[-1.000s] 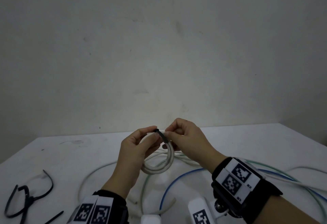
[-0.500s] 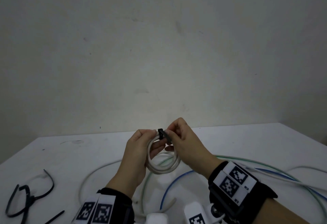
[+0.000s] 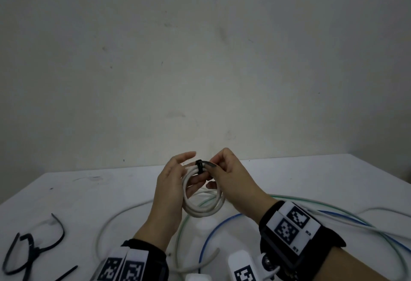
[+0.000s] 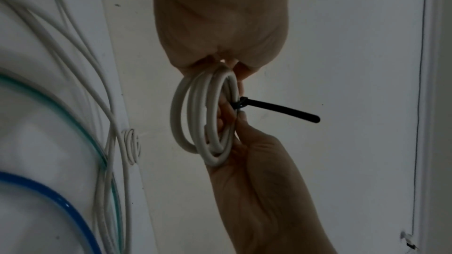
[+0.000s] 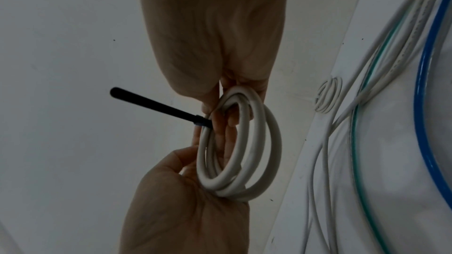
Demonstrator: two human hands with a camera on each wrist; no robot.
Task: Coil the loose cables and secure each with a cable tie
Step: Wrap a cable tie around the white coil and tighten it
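Right, near edge first: wrist bands with black-and-white marker tags sit on both forearms at the bottom of the head view. Spare black cable ties (image 3: 29,251) lie on the white table (image 3: 333,180) at the near left, well apart from the hands. Loose cables run across the table under and right of the hands: a blue cable (image 3: 213,234), a green cable (image 3: 184,220), and thin white cables (image 3: 115,218).

Above those, both hands hold the white cable coil (image 3: 203,205) up off the table, roughly upright, several loops stacked. Left hand (image 3: 171,183) is on the coil's left side: thumb hooked through the inside of the loops, palm against the outside, other fingers stretched loosely past the top. Looks like a light curled hold on the coil. Right hand (image 3: 233,183) is on the right side, fingers curled, pinching the coil at its top next to the tie.

A black cable tie (image 3: 200,166) is cinched round the top of the coil, between the two hands. Its free tail (image 4: 281,110) sticks out straight, away from the loops; in the head view it points toward the right hand's fingertips.

Further back, a second small white coil (image 5: 329,97) lies flat on the table among the white cables. Behind the table, a plain pale wall (image 3: 200,58).
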